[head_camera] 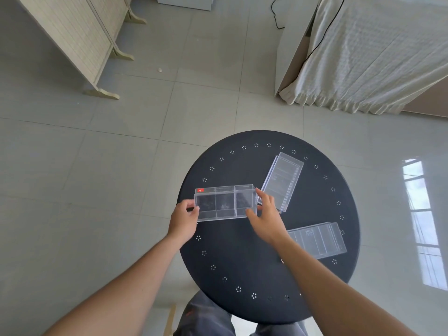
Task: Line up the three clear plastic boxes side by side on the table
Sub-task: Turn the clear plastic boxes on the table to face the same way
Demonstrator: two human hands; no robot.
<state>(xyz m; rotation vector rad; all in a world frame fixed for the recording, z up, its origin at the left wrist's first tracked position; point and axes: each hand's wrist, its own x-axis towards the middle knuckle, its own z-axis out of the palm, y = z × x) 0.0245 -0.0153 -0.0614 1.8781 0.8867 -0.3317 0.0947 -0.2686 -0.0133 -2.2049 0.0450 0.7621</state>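
Both arms reached over the round black surface (242,263). Left hand (183,219) and right hand (265,214) gripped the ends of one clear box (225,202) with a red sticker, near the left edge. I think it was the first box being placed. Next it needed setting down straight. Two more boxes lay crooked: the far box (282,181) just beside the right hand, and the near box (317,240).

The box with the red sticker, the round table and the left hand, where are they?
box with the red sticker (225,202): head view, front wall.
round table (242,258): head view, bare top.
left hand (183,218): head view, back of hand.
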